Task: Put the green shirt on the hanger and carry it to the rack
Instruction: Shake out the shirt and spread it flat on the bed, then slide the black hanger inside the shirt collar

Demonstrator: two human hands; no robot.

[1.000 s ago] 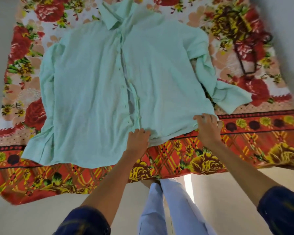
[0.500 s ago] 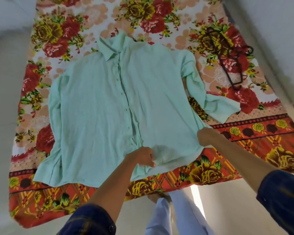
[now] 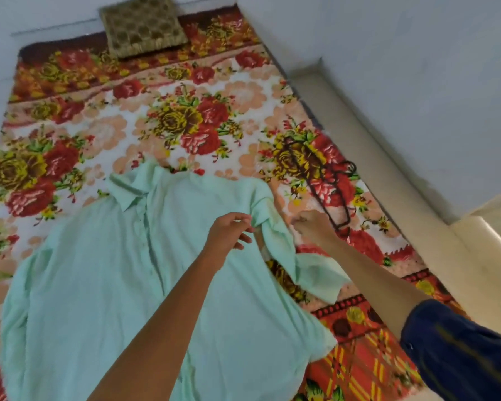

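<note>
The green shirt (image 3: 122,285) lay flat on the flowered blanket (image 3: 185,117), front side up, with its collar pointing to the far end of the bed. Your left hand (image 3: 229,233) was at the shirt's right shoulder, and its fingertips pinched a fold of cloth where the sleeve (image 3: 287,253) begins. Your right hand (image 3: 313,227) was closed in a fist just beside that sleeve. I could not tell if it held any cloth or held nothing at all.

The hanger (image 3: 327,183) was dark and thin. It lay on the blanket a little past your right hand, close to the edge of the bed by the wall. It was hard to see against the red and yellow flowers. A brown cushion (image 3: 142,27) sat at the far end of the bed. No rack showed in the view.

The shirt was not on the hanger yet, so most of the job was left to do. Some things could go wrong from here. The sleeve was bunched and folded, so it could twist and catch when the hanger went in. The cloth was thin and soft, so a small pinch could slip. If you pulled the shoulder hard, the whole shirt could slide and crumple.
</note>
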